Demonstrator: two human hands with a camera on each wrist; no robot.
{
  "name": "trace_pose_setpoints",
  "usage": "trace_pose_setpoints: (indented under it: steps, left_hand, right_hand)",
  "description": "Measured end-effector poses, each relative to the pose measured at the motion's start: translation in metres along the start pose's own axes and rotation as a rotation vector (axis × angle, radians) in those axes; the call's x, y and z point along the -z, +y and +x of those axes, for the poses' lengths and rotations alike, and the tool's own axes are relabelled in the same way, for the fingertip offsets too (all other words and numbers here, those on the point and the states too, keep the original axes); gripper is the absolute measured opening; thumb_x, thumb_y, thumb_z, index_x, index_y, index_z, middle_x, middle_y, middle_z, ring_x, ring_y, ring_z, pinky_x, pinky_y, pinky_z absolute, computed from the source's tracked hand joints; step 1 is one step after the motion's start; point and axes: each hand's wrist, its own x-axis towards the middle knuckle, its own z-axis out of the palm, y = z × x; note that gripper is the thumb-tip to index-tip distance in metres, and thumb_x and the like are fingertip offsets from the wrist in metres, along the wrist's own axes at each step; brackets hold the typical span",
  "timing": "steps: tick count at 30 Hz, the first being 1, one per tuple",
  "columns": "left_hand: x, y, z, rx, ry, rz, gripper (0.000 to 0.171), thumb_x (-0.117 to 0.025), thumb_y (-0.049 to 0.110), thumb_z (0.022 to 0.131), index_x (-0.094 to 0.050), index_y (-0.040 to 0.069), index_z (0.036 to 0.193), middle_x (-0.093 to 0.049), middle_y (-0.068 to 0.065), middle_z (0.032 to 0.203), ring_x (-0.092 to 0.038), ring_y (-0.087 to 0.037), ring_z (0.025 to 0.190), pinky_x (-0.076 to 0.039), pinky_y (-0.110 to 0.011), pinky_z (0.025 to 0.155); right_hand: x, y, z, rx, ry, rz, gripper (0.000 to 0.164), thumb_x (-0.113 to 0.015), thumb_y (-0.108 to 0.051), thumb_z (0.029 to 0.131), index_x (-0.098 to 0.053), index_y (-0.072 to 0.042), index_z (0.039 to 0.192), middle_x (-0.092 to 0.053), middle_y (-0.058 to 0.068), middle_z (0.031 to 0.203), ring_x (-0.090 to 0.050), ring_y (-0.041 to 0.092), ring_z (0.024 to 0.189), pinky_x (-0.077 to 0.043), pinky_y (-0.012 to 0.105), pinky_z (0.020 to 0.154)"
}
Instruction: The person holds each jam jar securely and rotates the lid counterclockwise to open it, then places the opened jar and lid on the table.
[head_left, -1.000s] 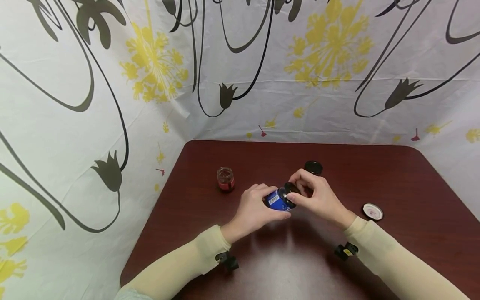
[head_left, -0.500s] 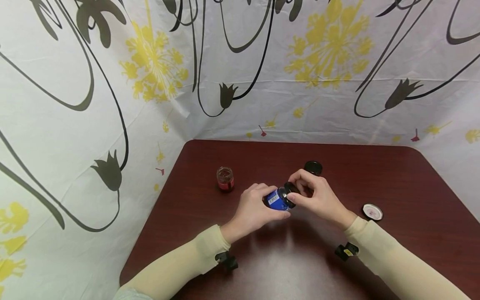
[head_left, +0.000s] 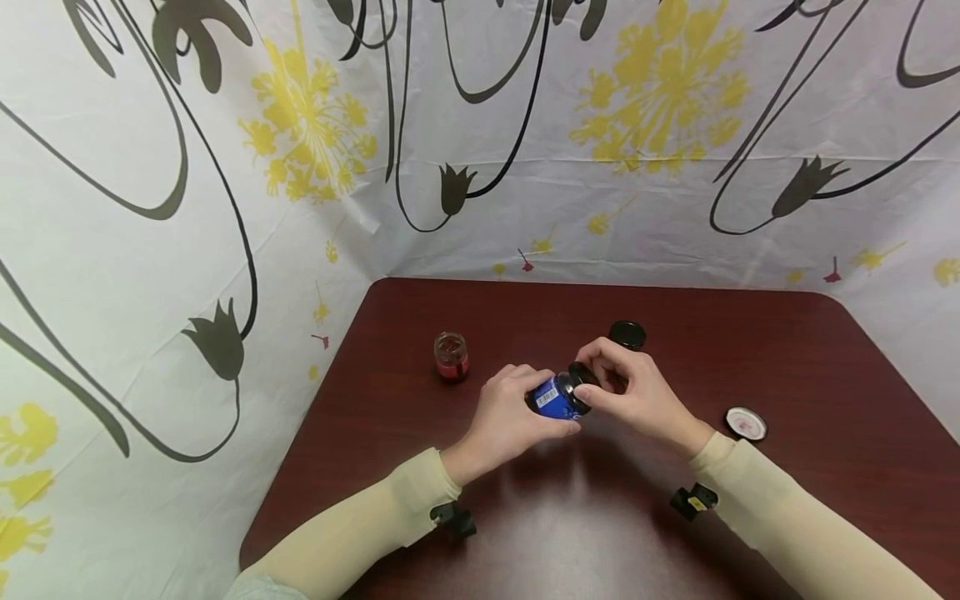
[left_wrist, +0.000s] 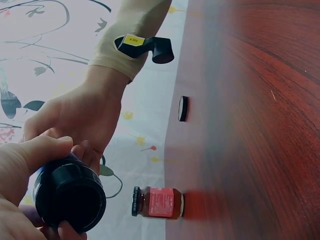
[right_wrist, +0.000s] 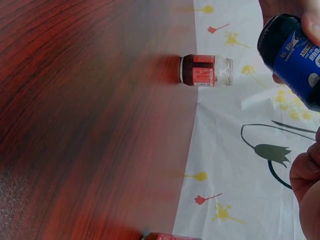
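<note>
A dark glass jar with a blue label (head_left: 553, 400) is tilted above the table, its lidded end toward the right. My left hand (head_left: 512, 417) grips its body, fingers and thumb wrapped round it. With thumb and fingers, my right hand (head_left: 637, 396) pinches the black lid (head_left: 583, 377) at the jar's mouth. Whether the lid is tight or loose cannot be told. In the left wrist view the dark base of the jar (left_wrist: 72, 200) faces the camera. The right wrist view shows the blue label (right_wrist: 300, 65), with the lid end out of frame.
A lidless red-labelled jar (head_left: 452, 357) stands at the left. Behind my right hand is a black-lidded jar (head_left: 627, 335), whose red label (left_wrist: 161, 202) shows in the left wrist view. A loose lid (head_left: 746, 423) lies white inside up by my right wrist. Patterned cloth (head_left: 570, 217) surrounds the table.
</note>
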Motion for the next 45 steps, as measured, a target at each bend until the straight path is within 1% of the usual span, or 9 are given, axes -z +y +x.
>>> trace_pose_setpoints:
  steps: [12, 16, 23, 33, 36, 40, 45]
  left_hand:
    - [0.001, 0.000, -0.001, 0.003, 0.002, 0.004, 0.055, -0.090, 0.049, 0.071, -0.072, 0.018, 0.112, -0.062, 0.012, 0.097, -0.050, -0.005, 0.093, -0.050, -0.019, 0.071]
    - [0.001, 0.000, -0.002, 0.012, 0.000, -0.001, 0.055, -0.091, 0.047, 0.070, -0.072, 0.018, 0.113, -0.062, 0.012, 0.098, -0.050, -0.005, 0.093, -0.050, -0.019, 0.071]
    - [0.001, 0.001, -0.002, 0.006, 0.004, 0.006, 0.057, -0.089, 0.051, 0.071, -0.073, 0.017, 0.113, -0.062, 0.011, 0.098, -0.050, -0.005, 0.093, -0.050, -0.018, 0.071]
    - [0.000, 0.001, -0.003, 0.020, 0.004, 0.006, 0.055, -0.092, 0.044, 0.070, -0.073, 0.016, 0.114, -0.062, 0.010, 0.098, -0.050, -0.006, 0.093, -0.050, -0.018, 0.071]
    - [0.000, 0.000, -0.003, 0.021, 0.002, 0.004, 0.055, -0.091, 0.046, 0.071, -0.073, 0.017, 0.114, -0.062, 0.011, 0.098, -0.050, -0.005, 0.092, -0.050, -0.018, 0.070]
    - [-0.001, 0.000, -0.004, 0.020, 0.004, 0.011, 0.056, -0.089, 0.050, 0.071, -0.072, 0.018, 0.114, -0.061, 0.012, 0.097, -0.050, -0.005, 0.092, -0.050, -0.018, 0.069]
    - [-0.001, 0.000, -0.005, 0.021, 0.006, 0.016, 0.056, -0.090, 0.048, 0.071, -0.072, 0.019, 0.115, -0.061, 0.012, 0.097, -0.050, -0.005, 0.092, -0.050, -0.019, 0.070]
  right_hand:
    - [-0.001, 0.001, -0.001, 0.013, -0.006, -0.009, 0.035, -0.078, -0.013, 0.088, -0.064, -0.026, 0.117, -0.048, -0.007, 0.074, -0.042, 0.011, 0.056, -0.036, 0.028, 0.050]
    - [-0.001, 0.000, -0.001, 0.018, -0.009, -0.012, 0.036, -0.078, -0.013, 0.087, -0.064, -0.026, 0.118, -0.049, -0.007, 0.074, -0.042, 0.011, 0.056, -0.036, 0.027, 0.050]
    - [0.000, 0.001, -0.002, 0.011, -0.015, -0.014, 0.037, -0.078, -0.013, 0.088, -0.064, -0.027, 0.120, -0.050, -0.007, 0.075, -0.043, 0.011, 0.056, -0.036, 0.028, 0.050]
    - [0.000, 0.001, -0.004, 0.003, -0.013, -0.004, 0.041, -0.079, -0.012, 0.086, -0.064, -0.026, 0.122, -0.050, -0.005, 0.078, -0.044, 0.012, 0.059, -0.036, 0.028, 0.051]
    - [-0.001, -0.003, -0.003, 0.007, -0.011, -0.002, 0.042, -0.079, -0.010, 0.086, -0.064, -0.023, 0.122, -0.050, -0.003, 0.078, -0.043, 0.012, 0.060, -0.036, 0.028, 0.051]
    - [0.000, -0.017, -0.001, 0.026, -0.009, 0.009, 0.039, -0.078, -0.007, 0.085, -0.065, -0.017, 0.121, -0.050, 0.003, 0.077, -0.043, 0.014, 0.060, -0.036, 0.029, 0.051]
    - [0.002, -0.033, 0.002, 0.036, -0.019, 0.020, 0.037, -0.078, -0.006, 0.085, -0.065, -0.013, 0.119, -0.051, 0.009, 0.078, -0.044, 0.019, 0.060, -0.036, 0.033, 0.051]
